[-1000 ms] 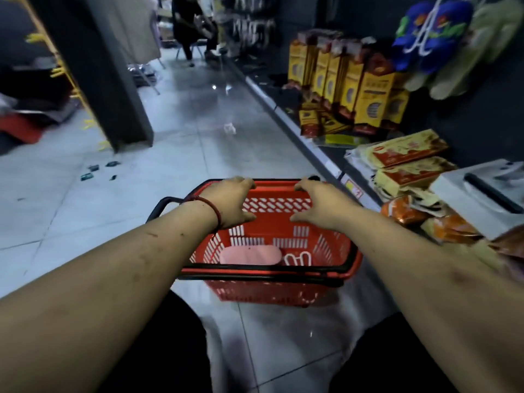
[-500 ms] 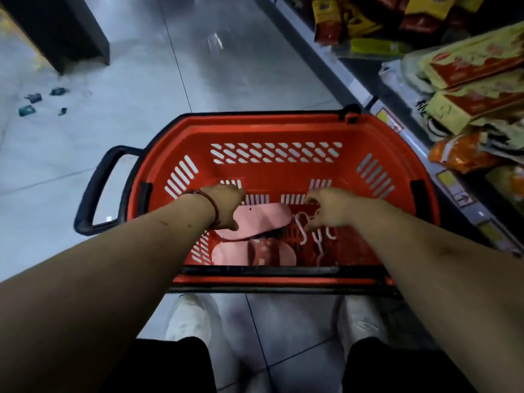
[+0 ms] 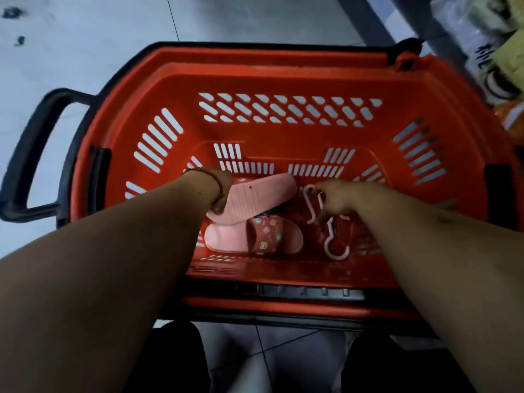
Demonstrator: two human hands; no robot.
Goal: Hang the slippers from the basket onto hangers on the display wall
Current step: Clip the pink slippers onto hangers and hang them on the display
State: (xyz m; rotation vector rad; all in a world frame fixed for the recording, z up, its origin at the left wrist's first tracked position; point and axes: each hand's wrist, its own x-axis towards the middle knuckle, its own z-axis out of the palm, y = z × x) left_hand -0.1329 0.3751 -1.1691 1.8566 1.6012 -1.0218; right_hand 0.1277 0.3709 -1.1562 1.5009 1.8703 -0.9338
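A red plastic basket point(image 3: 181, 80) fills the view, its walls moulded smooth and cut with rows of slanted and straight slots, its rim edged in black. A thick black loop handle point(image 3: 31, 148) sticks out at 9 o'clock of the basket.

On the basket floor lie 2 pink slippers of soft, matte foam. The sole-up slipper point(image 3: 258, 198) is near the middle of the floor, tilted, its ribbed tread facing the camera, and it rests across the edge of the strap-up slipper point(image 3: 226, 239), which lies flat at 6 o'clock of it and has a broad dark red band printed with small cartoon patches. At 3 o'clock of the slippers lie thin pink plastic hangers point(image 3: 336, 245), bent into hooks and loops.

Both forearms reach steeply down into the basket. The left hand point(image 3: 225, 184) dips at the 9 o'clock end of the sole-up slipper and touches it; its fingers are hidden under the wrist, so whether they grip cannot be told. A red cord bracelet point(image 3: 218, 191) rings that wrist. The right hand point(image 3: 337, 197) is palm-down with fingers curled round the hangers, pinching them.

Glossy pale floor tiles point(image 3: 85, 38) show at 11 o'clock, blurred shelf packets point(image 3: 487, 52) at 2 o'clock.
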